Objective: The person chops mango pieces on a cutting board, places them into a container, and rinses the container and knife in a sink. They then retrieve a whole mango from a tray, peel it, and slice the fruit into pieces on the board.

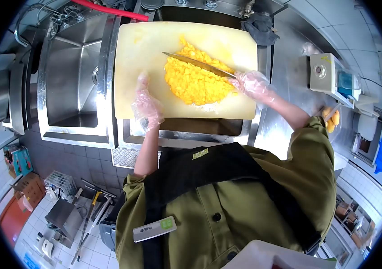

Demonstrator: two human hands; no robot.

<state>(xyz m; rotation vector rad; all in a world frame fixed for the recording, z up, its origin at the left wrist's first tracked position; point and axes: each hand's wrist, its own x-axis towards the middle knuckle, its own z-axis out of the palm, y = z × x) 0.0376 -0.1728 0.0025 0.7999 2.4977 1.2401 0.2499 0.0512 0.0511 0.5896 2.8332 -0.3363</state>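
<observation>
A large pale cutting board (132,54) lies across the sink. On it is a heap of finely chopped yellow pieces (195,85) that looks like fruit. My right hand (251,84), in a clear plastic glove, is closed around the handle of a kitchen knife (200,64). The blade points left and lies over the upper part of the heap. My left hand (148,107), gloved too, is at the board's lower left, apart from the heap. Its fingers stretch away from me, and nothing shows in them.
A steel sink basin (76,85) with a faucet (54,18) is on the left. A red hose (110,10) and a dark cloth (261,29) lie behind the board. On the right counter stand a white machine (323,71) and several yellow fruits (332,119).
</observation>
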